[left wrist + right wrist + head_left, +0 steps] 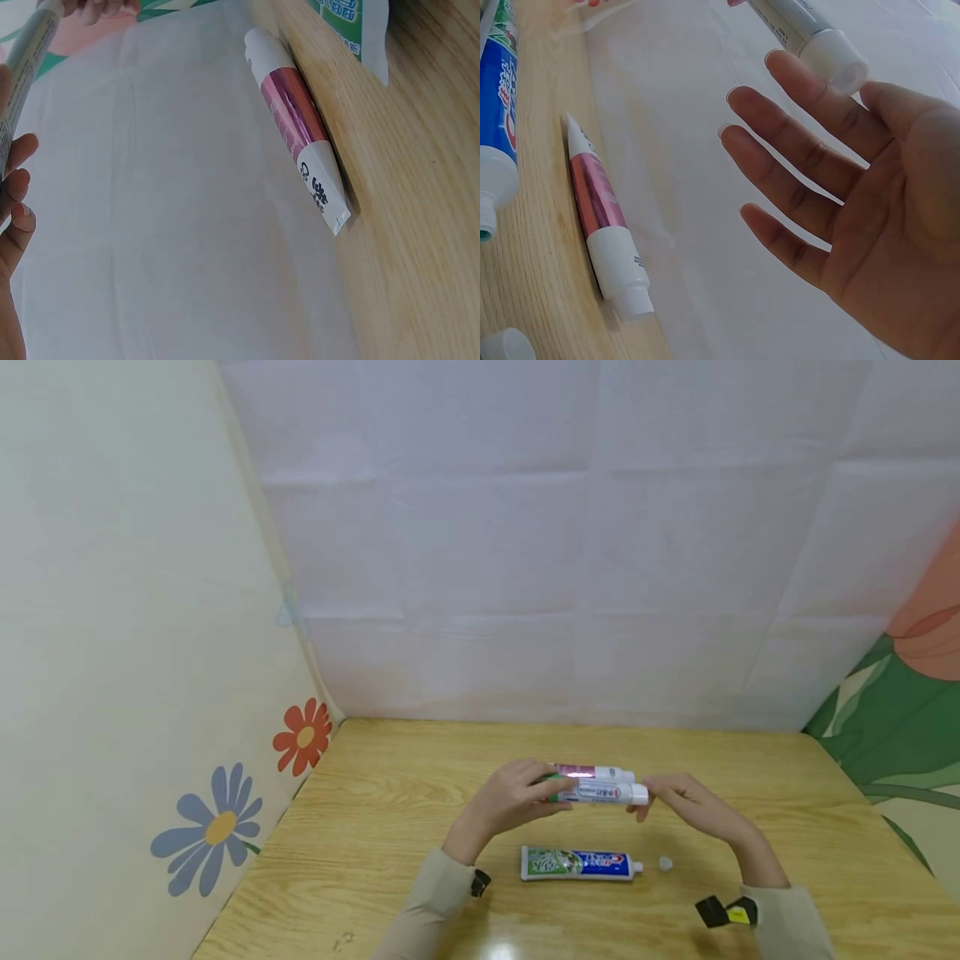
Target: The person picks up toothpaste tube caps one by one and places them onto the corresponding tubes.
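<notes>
My left hand (513, 793) grips a white and green toothpaste tube (600, 791) above the table, its capped end pointing right. At that end, the thumb and index finger of my right hand (693, 806) pinch the white cap (836, 60); the other fingers are spread out. A pink and white tube (296, 112) lies on the table behind, partly hidden by the held tube in the head view. Closer to me lies a green and blue toothpaste tube (577, 864) with its nozzle bare. A small white cap (665, 863) rests just right of that nozzle.
The wooden table (360, 827) meets a white cloth backdrop (480, 568) at its far edge. A flower-printed panel (150, 652) stands on the left, and another panel with large green leaves (915, 718) on the right.
</notes>
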